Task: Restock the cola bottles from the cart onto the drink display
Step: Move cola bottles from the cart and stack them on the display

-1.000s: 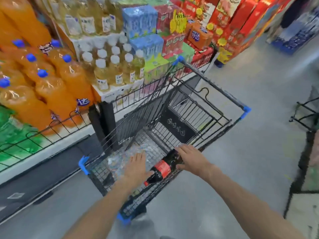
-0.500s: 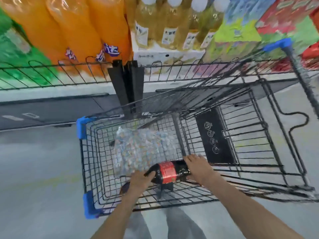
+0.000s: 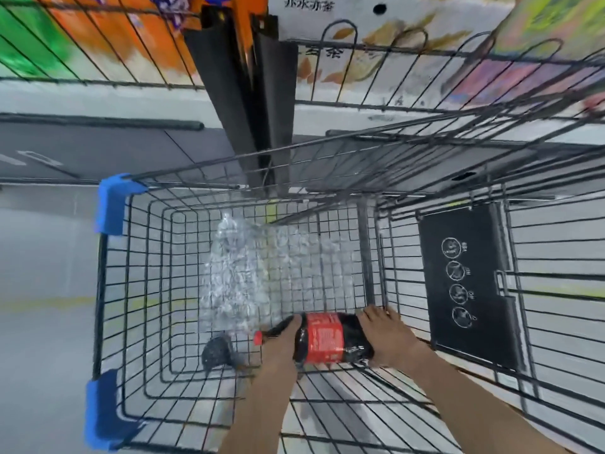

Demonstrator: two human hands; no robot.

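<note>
Both hands have dropped lower into the shopping cart [image 3: 111,211] w/ the cola bottle [image 3: 322,337], left hand [image 3: 283,344] curled at its neck end, right hand [image 3: 389,335] wrapped on its base end; full, heavy, slick, so prob. best lifted w/ both.

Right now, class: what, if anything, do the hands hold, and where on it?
Both hold one cola bottle lying inside the cart: the left hand at its shoulder near the cap, the right hand round its base end.
</note>
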